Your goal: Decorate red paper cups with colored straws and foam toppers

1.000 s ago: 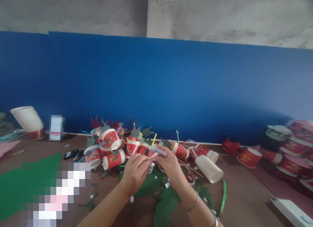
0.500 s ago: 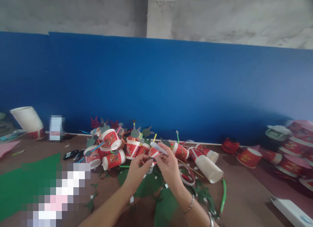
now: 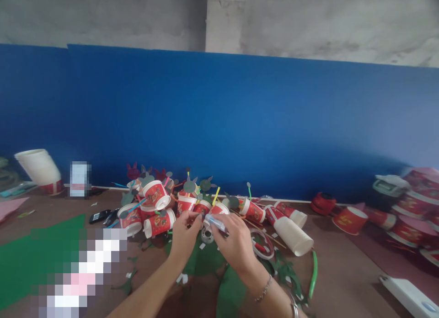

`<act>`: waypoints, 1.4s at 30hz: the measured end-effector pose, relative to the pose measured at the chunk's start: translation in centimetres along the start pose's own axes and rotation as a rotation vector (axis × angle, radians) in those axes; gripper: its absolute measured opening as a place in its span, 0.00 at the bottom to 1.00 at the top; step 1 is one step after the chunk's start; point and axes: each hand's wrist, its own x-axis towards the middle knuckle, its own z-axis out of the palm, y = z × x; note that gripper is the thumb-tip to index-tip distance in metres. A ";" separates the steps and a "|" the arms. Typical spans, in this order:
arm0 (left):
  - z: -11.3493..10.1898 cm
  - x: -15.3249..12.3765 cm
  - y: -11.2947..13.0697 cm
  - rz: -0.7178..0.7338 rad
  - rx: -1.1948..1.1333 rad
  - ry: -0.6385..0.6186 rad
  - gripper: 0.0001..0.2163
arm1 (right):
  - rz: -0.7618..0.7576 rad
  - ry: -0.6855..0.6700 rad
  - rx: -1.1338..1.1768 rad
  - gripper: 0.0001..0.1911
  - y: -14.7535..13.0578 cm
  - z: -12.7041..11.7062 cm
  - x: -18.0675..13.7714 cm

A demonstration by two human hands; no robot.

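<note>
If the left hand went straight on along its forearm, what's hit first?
Probably the red cup just beyond the left hand's fingertips. Depth is unclear; the pen-like tube in the right hand might be met sooner.

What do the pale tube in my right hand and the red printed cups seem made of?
Pale tube: probably smooth plastic, from its seemingly translucent body. Red printed cups: likely paper, perhaps coated, given white rims and printed walls.
</note>
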 end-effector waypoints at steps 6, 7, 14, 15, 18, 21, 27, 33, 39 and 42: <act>0.0 -0.3 -0.2 0.105 0.121 -0.020 0.07 | 0.024 -0.030 -0.060 0.08 0.3 0.2 0.0; -0.1 -0.3 -0.2 0.116 0.134 -0.017 0.07 | 0.029 -0.037 -0.089 0.08 0.5 0.2 0.0; -0.1 -0.2 -0.6 0.196 0.208 0.018 0.07 | 0.110 -0.065 0.003 0.08 0.3 -0.4 0.3; -0.1 -0.1 -0.7 0.194 0.209 0.009 0.07 | 0.106 -0.080 0.032 0.08 0.2 -0.4 0.3; 0.0 -0.1 -0.9 0.177 0.193 -0.017 0.07 | 0.091 -0.104 0.045 0.09 0.4 -0.4 0.3; -0.1 -0.1 -0.8 0.163 0.185 -0.023 0.07 | 0.114 -0.081 -0.013 0.07 0.9 -0.4 0.4; 0.0 -0.1 -0.7 0.178 0.208 -0.010 0.07 | 0.212 -0.132 0.151 0.08 1.0 -0.5 0.6; 0.1 -0.1 -0.7 0.183 0.225 -0.020 0.07 | 0.170 -0.097 -0.008 0.07 1.3 -0.6 0.6; 0.1 -0.2 -0.4 0.184 0.192 -0.032 0.07 | 0.172 -0.176 0.111 0.08 0.6 -1.0 0.8; 0.0 -0.3 -0.2 0.181 0.162 -0.045 0.06 | 0.182 -0.179 -0.051 0.08 1.3 -1.4 1.2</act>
